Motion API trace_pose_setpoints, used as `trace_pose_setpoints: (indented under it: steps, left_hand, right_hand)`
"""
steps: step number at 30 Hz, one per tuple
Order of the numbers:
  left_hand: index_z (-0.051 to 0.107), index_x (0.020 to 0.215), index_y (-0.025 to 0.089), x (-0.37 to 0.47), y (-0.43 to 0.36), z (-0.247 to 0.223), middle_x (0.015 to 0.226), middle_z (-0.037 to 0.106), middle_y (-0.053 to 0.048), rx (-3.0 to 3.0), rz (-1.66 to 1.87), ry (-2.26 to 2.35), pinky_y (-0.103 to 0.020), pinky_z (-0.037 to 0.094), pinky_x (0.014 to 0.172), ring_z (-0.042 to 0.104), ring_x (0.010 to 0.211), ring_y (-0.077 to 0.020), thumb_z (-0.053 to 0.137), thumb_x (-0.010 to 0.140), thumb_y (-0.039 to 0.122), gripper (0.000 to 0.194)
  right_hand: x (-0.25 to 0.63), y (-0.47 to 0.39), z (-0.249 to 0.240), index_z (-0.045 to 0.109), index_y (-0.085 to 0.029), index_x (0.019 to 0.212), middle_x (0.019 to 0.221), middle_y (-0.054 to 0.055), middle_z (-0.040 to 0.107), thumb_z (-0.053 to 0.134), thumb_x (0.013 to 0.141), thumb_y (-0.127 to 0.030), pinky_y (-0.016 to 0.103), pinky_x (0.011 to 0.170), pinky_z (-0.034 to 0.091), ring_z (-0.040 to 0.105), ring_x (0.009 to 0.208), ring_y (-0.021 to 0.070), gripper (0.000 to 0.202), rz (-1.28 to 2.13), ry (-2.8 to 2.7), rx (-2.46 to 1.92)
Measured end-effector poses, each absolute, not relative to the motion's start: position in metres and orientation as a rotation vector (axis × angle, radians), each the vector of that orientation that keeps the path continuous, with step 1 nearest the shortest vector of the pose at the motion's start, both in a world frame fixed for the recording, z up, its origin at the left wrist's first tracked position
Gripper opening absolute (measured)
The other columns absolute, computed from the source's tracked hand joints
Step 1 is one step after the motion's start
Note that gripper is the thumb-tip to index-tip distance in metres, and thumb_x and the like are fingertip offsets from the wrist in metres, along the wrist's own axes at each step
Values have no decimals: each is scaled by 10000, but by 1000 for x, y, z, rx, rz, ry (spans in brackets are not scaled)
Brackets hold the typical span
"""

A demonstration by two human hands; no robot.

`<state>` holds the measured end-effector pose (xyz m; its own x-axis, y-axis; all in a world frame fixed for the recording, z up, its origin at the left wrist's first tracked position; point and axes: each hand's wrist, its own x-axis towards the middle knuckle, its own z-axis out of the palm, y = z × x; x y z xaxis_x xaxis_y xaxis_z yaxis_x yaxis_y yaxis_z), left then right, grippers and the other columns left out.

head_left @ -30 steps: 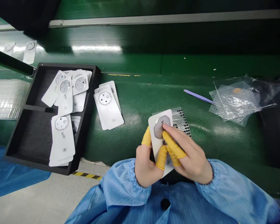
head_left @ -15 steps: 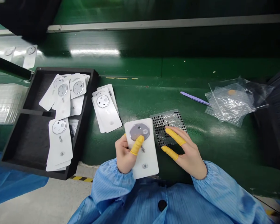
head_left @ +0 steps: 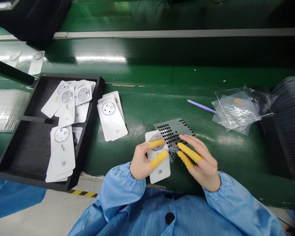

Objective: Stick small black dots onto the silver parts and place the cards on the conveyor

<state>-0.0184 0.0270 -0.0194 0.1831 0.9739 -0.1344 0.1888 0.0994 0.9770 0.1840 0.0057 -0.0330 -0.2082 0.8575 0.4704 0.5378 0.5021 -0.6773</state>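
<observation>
The plate (head_left: 159, 176) beneath the fingers presents as smooth white plastic with a low sheen, its inset panel a greyer, metallic-looking finish. The dotted sheet (head_left: 172, 131) is clear, thin plastic film, glossy, bearing dark matt spots. Finger covers (head_left: 188, 152) appear rubbery, matt and slightly wrinkled. Bench top (head_left: 140, 109): smooth green covering, semi-gloss, scuffed in patches. Tray (head_left: 22, 142): matt black, material undetermined. Bag (head_left: 243, 113): clear plastic, crinkled, highly reflective. Tweezers (head_left: 202, 106): smooth lilac finish. Smock (head_left: 127, 180): blue woven cloth, finely striped, gathered at the cuffs. Button (head_left: 169, 218): dark, plastic-looking.
</observation>
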Motion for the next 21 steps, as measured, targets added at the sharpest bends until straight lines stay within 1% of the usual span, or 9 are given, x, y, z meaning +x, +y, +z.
trace_pose_setpoints:
  steps: [2, 5, 7, 10, 12, 14, 16, 21]
  left_hand:
    - [750, 892, 124, -8, 24, -17, 902, 757, -119, 1312, 870, 1246, -362, 594, 740, 712, 794, -247, 678, 788, 315, 229]
    - [750, 864, 112, -1, 22, -16, 834, 756, -117, 1313, 861, 1309, -338, 589, 682, 701, 723, -220, 638, 817, 279, 207]
    - [743, 892, 112, -1, 22, -17, 851, 754, -117, 1380, 865, 1271, -336, 584, 687, 698, 725, -216, 626, 824, 262, 202]
    - [730, 949, 137, -2, 21, -20, 912, 753, -105, 1509, 875, 1198, -327, 578, 725, 703, 768, -209, 606, 836, 219, 187]
    - [727, 961, 152, -3, 20, -22, 918, 751, -98, 1585, 884, 1186, -315, 576, 722, 704, 770, -202, 600, 840, 202, 183]
    - [728, 950, 155, -3, 20, -25, 884, 749, -93, 1626, 875, 1183, -302, 574, 693, 702, 745, -196, 597, 842, 200, 176]
    - [729, 946, 152, -3, 20, -25, 872, 749, -94, 1622, 855, 1183, -300, 574, 680, 702, 732, -195, 594, 843, 201, 176]
    - [731, 942, 167, -1, 21, -22, 893, 756, -84, 1571, 834, 1195, -312, 580, 698, 708, 741, -200, 577, 852, 208, 183]
  right_hand:
    - [185, 6, -29, 539, -203, 1261, 1285, 152, 578, 610, 795, -40, 540, 943, 506, 531, 1215, 290, 499, 499, -1926, -1131]
    - [184, 7, -25, 567, -190, 1214, 1180, 137, 630, 622, 792, -52, 524, 962, 492, 590, 1121, 255, 448, 516, -1945, -1139]
    - [182, 7, -24, 590, -198, 1174, 1107, 107, 658, 612, 804, -68, 517, 968, 488, 628, 1036, 225, 393, 529, -1965, -1113]
    - [180, 8, -29, 592, -203, 1168, 1085, 92, 662, 573, 828, -65, 512, 975, 489, 640, 994, 202, 367, 557, -1997, -1050]
    - [178, 8, -34, 576, -202, 1195, 1096, 100, 654, 556, 839, -56, 475, 942, 521, 637, 997, 198, 386, 563, -1972, -1049]
    - [178, 7, -39, 564, -199, 1219, 1109, 112, 646, 562, 838, -50, 402, 858, 568, 636, 995, 197, 409, 557, -1929, -1064]
    - [178, 6, -42, 569, -188, 1218, 1111, 121, 644, 583, 823, -42, 343, 775, 588, 642, 975, 196, 421, 532, -1909, -1063]
    - [177, 6, -45, 589, -165, 1196, 1075, 117, 668, 590, 816, -46, 319, 746, 595, 662, 926, 190, 398, 458, -1914, -1042]
